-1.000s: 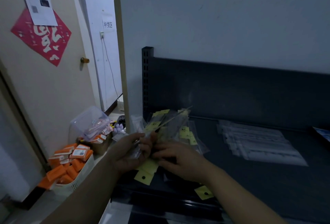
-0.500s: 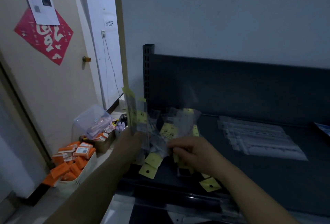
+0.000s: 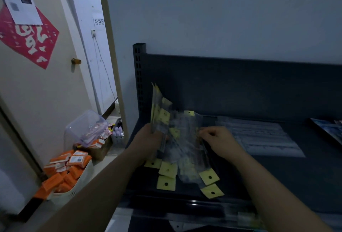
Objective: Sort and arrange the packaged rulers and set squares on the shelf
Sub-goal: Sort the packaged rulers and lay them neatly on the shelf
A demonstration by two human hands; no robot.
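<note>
With left hand, gripping upright clear plastic yellow-tagged ruler packets; with right hand, pinching a packet in the loose pile lying front-to-back between both.

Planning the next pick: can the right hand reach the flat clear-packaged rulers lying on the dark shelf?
Probably yes: the flat clear-packaged rulers lie just beside the right hand, nothing between, though it pinches a yellow-tagged packet now.
</note>
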